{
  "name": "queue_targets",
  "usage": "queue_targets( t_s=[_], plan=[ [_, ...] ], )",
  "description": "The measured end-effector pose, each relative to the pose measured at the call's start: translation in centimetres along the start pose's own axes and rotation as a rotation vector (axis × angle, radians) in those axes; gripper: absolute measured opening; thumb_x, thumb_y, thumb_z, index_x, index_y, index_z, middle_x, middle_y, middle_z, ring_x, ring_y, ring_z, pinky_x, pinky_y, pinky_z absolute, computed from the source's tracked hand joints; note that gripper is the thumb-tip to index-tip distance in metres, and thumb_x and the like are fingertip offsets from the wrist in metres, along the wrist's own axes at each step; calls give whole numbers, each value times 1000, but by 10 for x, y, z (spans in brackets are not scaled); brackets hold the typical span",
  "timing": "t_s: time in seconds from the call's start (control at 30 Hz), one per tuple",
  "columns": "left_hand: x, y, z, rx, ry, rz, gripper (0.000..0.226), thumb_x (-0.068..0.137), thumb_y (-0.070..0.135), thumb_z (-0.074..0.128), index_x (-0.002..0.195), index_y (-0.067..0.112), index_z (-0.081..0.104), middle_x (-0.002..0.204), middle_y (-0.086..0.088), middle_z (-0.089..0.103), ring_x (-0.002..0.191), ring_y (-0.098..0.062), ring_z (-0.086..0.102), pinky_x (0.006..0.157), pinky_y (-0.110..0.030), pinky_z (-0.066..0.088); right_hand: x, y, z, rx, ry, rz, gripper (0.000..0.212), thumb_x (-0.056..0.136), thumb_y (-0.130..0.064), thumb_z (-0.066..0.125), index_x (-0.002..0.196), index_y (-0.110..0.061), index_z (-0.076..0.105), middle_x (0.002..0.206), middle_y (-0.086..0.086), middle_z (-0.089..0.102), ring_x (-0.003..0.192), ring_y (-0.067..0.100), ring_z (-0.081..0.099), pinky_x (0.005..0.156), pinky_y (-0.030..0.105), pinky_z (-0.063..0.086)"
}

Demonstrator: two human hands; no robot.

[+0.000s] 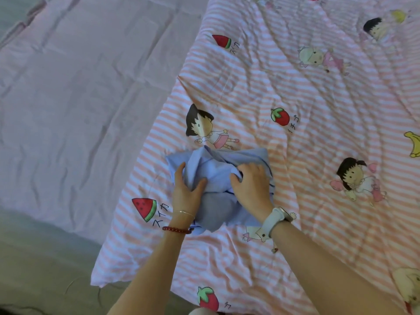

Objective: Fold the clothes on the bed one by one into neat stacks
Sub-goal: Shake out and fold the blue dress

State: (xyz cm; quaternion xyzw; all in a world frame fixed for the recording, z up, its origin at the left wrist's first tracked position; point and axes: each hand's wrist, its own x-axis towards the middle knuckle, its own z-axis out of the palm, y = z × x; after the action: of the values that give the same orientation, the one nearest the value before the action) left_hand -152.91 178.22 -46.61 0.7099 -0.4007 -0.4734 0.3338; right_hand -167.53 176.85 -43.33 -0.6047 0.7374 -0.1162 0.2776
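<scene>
Both hands are on a bunched light-blue garment [218,178]: the left hand [186,189] pinches a fold between thumb and fingers, and the right hand [251,184] curls its fingers into the cloth, a pale watch [276,220] on its wrist and a red bead bracelet [176,229] on the left. The garment lies under and between them on a pink-striped cartoon-print quilt [295,92], which spreads beyond and right of the hands. A plain pink sheet [79,87] covers the bed to their left, with both forearms reaching in from the bottom edge.
</scene>
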Motion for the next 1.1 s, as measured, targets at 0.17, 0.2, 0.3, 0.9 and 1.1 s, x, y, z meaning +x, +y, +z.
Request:
queue_targets(
  t_s=[0.17,0.2,0.3,0.9,1.1],
  plan=[
    [-14,1,2,-34,245,43,48,87,12,61,130,23,42,82,7,55,69,8,54,57,-6,37,-8,2,-17,286,50,-231,6,90,-3,55,87,1,53,82,14,55,76,28,51,68,35,42],
    [-16,3,3,-18,264,28,51,87,11,61,133,20,40,84,8,54,73,10,54,62,-10,39,-7,3,-15,308,-21,-210,8,91,-5,54,95,2,53,88,14,57,79,29,54,70,37,44],
    [-17,4,1,165,324,146,60,86,11,62,139,2,34,121,-13,49,113,-20,49,94,-25,35,-1,7,-5,245,-192,-143,27,93,-14,53,117,-2,53,110,10,60,99,25,55,85,36,44],
    [13,7,-32,-235,208,-26,13,75,19,56,86,16,63,76,5,66,72,-1,56,71,-22,42,7,30,-20,79,127,-238,28,83,7,53,110,5,61,111,18,62,103,39,56,91,43,43],
    [22,-3,-55,-636,102,-538,40,96,33,45,122,4,53,116,-18,58,108,-31,55,92,-44,44,64,-32,-12,28,-449,-397,49,92,-17,52,140,-18,41,133,8,53,120,28,49,100,38,37]
  ],
)
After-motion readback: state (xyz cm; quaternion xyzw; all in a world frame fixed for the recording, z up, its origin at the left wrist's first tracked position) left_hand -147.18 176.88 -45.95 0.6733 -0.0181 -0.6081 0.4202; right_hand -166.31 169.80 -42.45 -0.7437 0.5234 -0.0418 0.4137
